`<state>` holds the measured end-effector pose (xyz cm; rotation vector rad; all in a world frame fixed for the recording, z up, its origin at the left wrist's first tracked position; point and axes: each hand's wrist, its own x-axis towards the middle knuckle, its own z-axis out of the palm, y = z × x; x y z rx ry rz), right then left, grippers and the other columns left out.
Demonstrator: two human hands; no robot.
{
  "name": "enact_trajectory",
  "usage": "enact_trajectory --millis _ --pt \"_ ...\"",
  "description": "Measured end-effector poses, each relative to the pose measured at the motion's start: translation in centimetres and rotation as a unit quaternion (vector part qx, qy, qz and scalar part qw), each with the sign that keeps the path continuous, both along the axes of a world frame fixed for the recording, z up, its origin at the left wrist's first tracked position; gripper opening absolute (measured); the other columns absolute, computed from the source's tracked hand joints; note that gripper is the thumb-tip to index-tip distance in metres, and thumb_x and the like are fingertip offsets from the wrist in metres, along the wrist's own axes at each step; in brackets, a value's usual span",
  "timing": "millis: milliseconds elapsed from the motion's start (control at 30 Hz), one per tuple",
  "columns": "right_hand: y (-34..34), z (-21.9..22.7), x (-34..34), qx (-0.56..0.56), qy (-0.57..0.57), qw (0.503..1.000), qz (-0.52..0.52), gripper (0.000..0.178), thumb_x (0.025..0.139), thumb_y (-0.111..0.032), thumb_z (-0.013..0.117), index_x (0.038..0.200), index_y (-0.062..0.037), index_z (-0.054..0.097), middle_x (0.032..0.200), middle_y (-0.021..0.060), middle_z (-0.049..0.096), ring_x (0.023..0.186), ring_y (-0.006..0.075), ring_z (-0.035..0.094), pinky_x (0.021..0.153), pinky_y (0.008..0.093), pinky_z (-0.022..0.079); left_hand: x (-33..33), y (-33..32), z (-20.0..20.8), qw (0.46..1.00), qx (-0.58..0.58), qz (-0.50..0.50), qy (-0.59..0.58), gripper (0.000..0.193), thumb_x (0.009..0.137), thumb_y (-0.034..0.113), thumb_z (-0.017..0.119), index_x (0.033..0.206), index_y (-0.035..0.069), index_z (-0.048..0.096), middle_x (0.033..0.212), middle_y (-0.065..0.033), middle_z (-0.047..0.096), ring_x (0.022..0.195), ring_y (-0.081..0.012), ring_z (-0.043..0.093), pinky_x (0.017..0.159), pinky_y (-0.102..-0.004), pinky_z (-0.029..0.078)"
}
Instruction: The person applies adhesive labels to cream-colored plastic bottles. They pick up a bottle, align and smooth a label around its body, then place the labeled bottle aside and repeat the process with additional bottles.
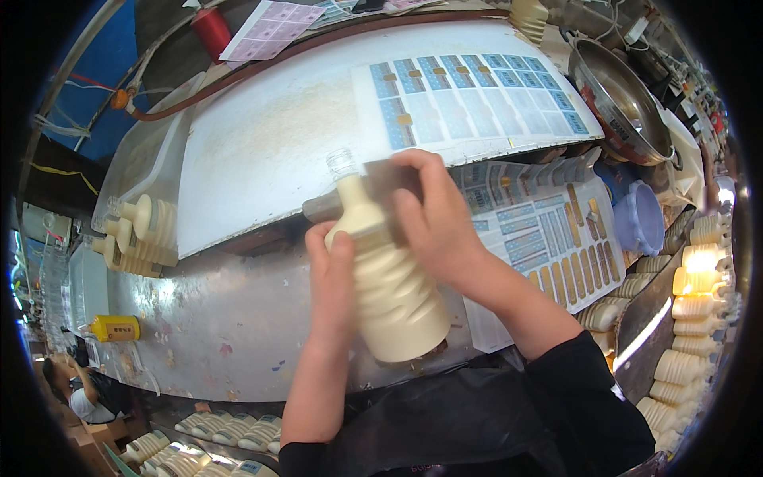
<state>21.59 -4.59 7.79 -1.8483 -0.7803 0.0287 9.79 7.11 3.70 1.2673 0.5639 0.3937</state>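
A cream bottle (397, 294) with spiral grooves and a clear threaded neck is tilted away from me in front of the white board. My left hand (330, 270) is closed round its left side, the thumb on the shoulder. Beside the neck, my right hand (433, 215) pinches a flat dark grey piece (381, 179), blurred by motion, at the bottle's right shoulder. A grey rounded end (319, 208) pokes out left of the neck; whether it belongs to the same piece cannot be made out.
Blue-and-gold sticker sheets (497, 115) lie on the white board (262, 119), more sheets (548, 246) at right. Similar bottles (143, 230) stand at left, several rows (691, 350) at far right. A metal pan (624, 95), purple bucket (640, 219) and yellow bottle (115, 328) are around.
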Motion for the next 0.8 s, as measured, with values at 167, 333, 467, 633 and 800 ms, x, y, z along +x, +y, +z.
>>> enact_trajectory --millis 167,333,467,633,800 --pt "-1.7 -2.5 2.1 0.042 -0.002 0.999 0.005 0.037 0.097 -0.004 0.055 0.134 0.0006 0.049 0.126 0.0176 0.058 0.115 0.0279 0.06 0.101 0.0373 0.047 -0.2 0.4 -1.0 0.999 0.028 0.028 -0.012 0.038 0.114 0.035 0.032 0.128 0.004 0.048 0.118 -0.0093 0.059 0.107 -0.0163 0.059 0.097 -0.034 0.049" --pt "-0.6 1.1 0.8 0.084 0.007 0.995 0.061 0.037 0.097 -0.006 0.051 0.133 0.0014 0.047 0.129 0.0234 0.055 0.119 0.0404 0.057 0.105 0.0446 0.044 -0.5 -0.1 0.2 0.999 -0.041 0.029 -0.021 0.042 0.114 0.035 0.031 0.135 0.004 0.051 0.125 -0.0107 0.062 0.115 -0.0179 0.06 0.102 -0.0358 0.049" --pt "-0.2 -0.1 0.9 0.034 0.001 0.996 0.082 0.037 0.097 -0.006 0.053 0.133 0.0007 0.048 0.127 0.0226 0.056 0.118 0.0395 0.057 0.104 0.0441 0.045 -0.4 -0.7 0.9 1.0 0.0 0.007 0.026 0.046 0.113 0.035 0.033 0.138 -0.001 0.047 0.126 -0.013 0.06 0.113 -0.0182 0.059 0.1 -0.0342 0.047" --pt "-1.7 -2.9 2.9 0.043 -0.019 0.998 0.041 0.037 0.098 -0.005 0.054 0.134 0.0009 0.049 0.128 0.0188 0.057 0.116 0.0324 0.059 0.103 0.0383 0.046 -0.7 -0.1 -0.9 0.998 -0.065 -0.003 0.002 0.047 0.114 0.036 0.031 0.137 -0.001 0.048 0.124 -0.0126 0.06 0.112 -0.0175 0.058 0.1 -0.0349 0.047" --pt "-1.4 -0.4 2.6 0.061 0.024 0.997 0.043 0.037 0.097 -0.006 0.054 0.133 0.0014 0.05 0.128 0.0196 0.058 0.118 0.0329 0.059 0.104 0.0391 0.045 -1.1 0.3 -1.2 0.991 -0.132 0.002 -0.011 0.052 0.114 0.041 0.029 0.14 0.0 0.048 0.131 -0.0132 0.061 0.115 -0.021 0.062 0.103 -0.0384 0.049"
